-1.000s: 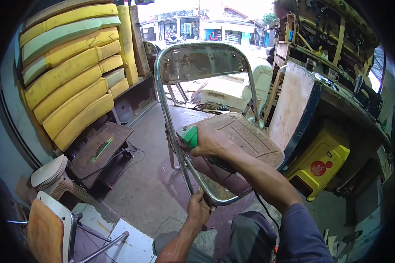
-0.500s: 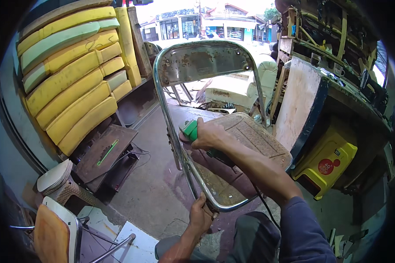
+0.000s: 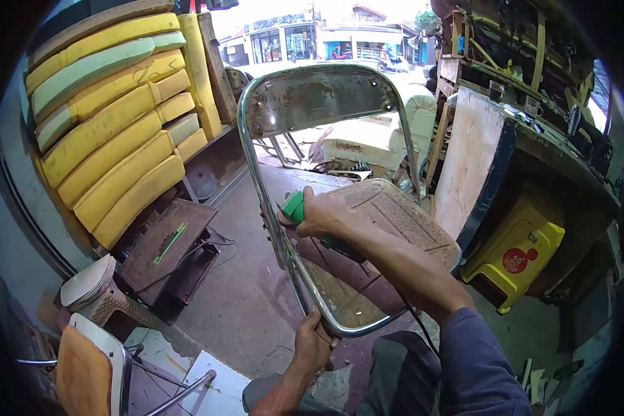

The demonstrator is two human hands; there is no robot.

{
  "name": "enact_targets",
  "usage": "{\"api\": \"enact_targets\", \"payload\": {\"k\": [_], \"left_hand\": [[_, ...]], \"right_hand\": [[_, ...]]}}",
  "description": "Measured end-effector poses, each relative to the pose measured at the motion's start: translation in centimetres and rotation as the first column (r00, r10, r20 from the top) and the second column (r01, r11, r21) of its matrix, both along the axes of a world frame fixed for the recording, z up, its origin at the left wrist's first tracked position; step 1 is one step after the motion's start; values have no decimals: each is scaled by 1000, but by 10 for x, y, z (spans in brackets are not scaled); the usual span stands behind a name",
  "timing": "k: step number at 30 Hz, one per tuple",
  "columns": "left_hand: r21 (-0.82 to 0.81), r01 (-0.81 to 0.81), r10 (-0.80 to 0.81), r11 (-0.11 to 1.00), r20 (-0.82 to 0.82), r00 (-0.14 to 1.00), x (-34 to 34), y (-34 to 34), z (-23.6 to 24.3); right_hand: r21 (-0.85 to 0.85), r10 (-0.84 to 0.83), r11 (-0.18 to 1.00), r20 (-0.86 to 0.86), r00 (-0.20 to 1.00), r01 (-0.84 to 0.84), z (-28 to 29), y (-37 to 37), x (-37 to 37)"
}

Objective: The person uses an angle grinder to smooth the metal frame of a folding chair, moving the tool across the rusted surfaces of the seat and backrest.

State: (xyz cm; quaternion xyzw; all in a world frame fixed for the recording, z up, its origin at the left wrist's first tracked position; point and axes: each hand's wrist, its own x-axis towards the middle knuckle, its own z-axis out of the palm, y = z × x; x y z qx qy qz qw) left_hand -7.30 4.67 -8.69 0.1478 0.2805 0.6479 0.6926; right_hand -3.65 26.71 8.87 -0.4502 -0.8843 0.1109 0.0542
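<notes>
The metal folding chair (image 3: 378, 197) you are working on fills the centre of the frame, its rust-spotted backrest at the top and its worn, chrome-edged seat slanting down toward your knees. Next in size, the stack of curved foam pads (image 3: 114, 149), mostly yellow with some pale green, covers the upper left. A bench with a pale wooden side panel (image 3: 468, 159) stands at the right, and beneath it a yellow plastic stool (image 3: 523, 253) lies tilted. At mid-left you have a low brown table (image 3: 142, 272) with a toothed saw blade and a bright green strip (image 3: 170, 243) on it; below that, in the lower left corner, is another chair with an orange-brown pad (image 3: 83, 374).

Your right hand (image 3: 326, 211), just left of centre, is wrapped around a green power tool (image 3: 295, 207), its working end right beside the chair's left-hand tube; whether it touches the metal you cannot tell from here. Your left hand (image 3: 312, 344), at lower centre, grips the chair's lower left corner, thumb up along the tube and fingers curled beneath. A thin black cord (image 3: 421, 329) runs down below your right forearm.
</notes>
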Motion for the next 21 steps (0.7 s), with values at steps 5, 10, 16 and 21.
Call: {"api": "enact_targets", "payload": {"k": [5,10,16,21], "left_hand": [[-31,-5,5,1000,-3,1000,3,-1,1],[-20,-29,29,999,7,1000,0,-4,2],[-33,-31,31,999,6,1000,2,-4,9],[-46,-46,46,998,-3,999,-2,-4,8]], "right_hand": [[18,-37,999,-64,997,38,-12,11,-2],[-10,-22,1000,-57,998,21,-6,6,-6],[10,-23,1000,-68,997,24,-5,6,-11],[16,-30,999,-58,998,31,-7,-1,-9]]}}
